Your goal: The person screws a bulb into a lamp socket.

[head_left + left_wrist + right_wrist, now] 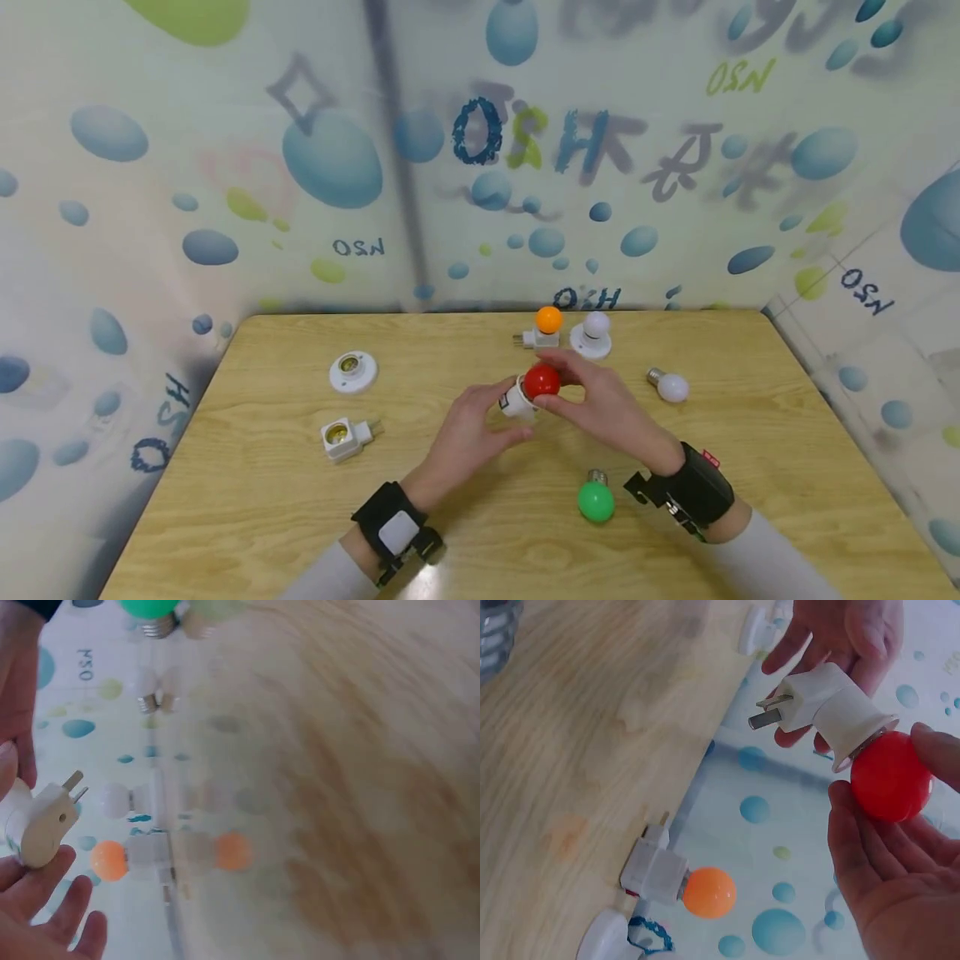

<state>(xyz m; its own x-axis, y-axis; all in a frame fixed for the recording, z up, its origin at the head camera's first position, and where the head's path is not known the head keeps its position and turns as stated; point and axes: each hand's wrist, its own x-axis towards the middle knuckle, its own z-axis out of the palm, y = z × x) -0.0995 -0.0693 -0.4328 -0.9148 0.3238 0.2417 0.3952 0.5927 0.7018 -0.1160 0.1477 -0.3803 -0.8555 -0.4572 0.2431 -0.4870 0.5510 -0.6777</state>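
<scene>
Above the middle of the table, my left hand (467, 429) holds a white plug-in bulb socket (832, 705) between fingers and thumb. Two metal prongs stick out of its back, seen in both wrist views. My right hand (603, 408) pinches a round red bulb (892, 776) with thumb and fingertips. The bulb's base sits in the socket's flared mouth, with a sliver of metal thread showing in the right wrist view. In the left wrist view the plug end (49, 821) hides the red bulb.
A green bulb (596, 502) lies nearest me, a loose white bulb (672, 387) at right. Behind stand an orange bulb (549, 320) in a plug socket and a white bulb (596, 324) on a round base. At left are a round lamp base (366, 377) and a square plug socket (345, 451).
</scene>
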